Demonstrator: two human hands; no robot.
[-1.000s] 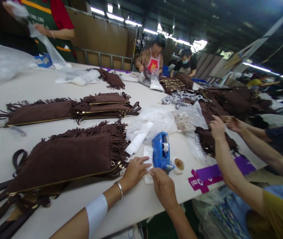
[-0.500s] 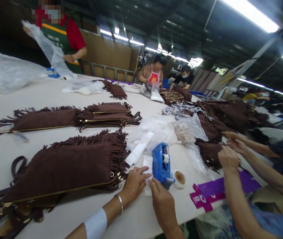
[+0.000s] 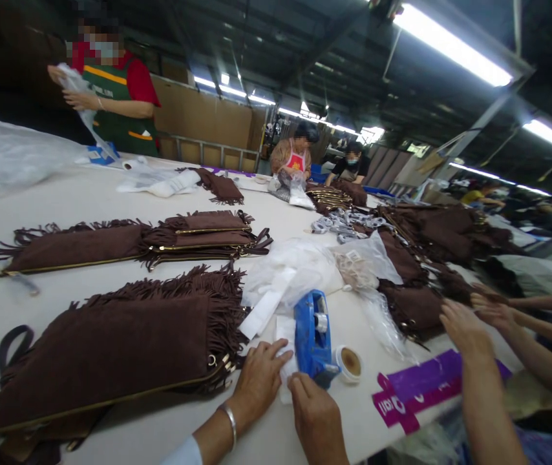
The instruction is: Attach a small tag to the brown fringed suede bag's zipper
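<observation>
White strip [image 3: 284,330] flat on pale tabletop [image 3: 251,429], just left of blue tape dispenser [image 3: 311,345], near end running in between both hands. Material not clear; paper-like.

Left hand [image 3: 258,378]: palm down, fingers somewhat spread, fingertips pressing on left edge of strip. Right hand [image 3: 318,416]: at near end of strip, fingers curled, tips touching or nearly touching strip. Gap between thumb and forefinger hidden; cannot tell whether pinching anything. Silver bangle [image 3: 231,423] on left wrist, pale sleeve [image 3: 183,452] behind.

Dispenser upright, near end just ahead of right hand. Beside dispenser, to the right: round white item [image 3: 348,363] with brown centre. Beyond strip: loose white strip [image 3: 261,310], lying slantwise, far end on crumpled translucent plastic [image 3: 305,258]. Next to that, clear bag [image 3: 360,261] with tan contents.

To the left: large dark-brown fringed bag [image 3: 111,349], gold zip along near edge, fringe end toward left hand. Farther back, row of similar bags [image 3: 86,248], partly stacked. Grey metallic-looking pieces [image 3: 348,223] heaped beyond plastic, brown pile [image 3: 431,232] to the right.

Right side: purple sheet [image 3: 424,385] with white lettering near table edge; co-worker's hand [image 3: 467,329] above, near brown bags. Far side of table: person in green apron [image 3: 121,97], both hands on translucent plastic; person in red-fronted apron [image 3: 295,158] and person in black [image 3: 352,165] near zipped stack [image 3: 331,198]. Overhead, lit tube lamps [image 3: 453,44].
</observation>
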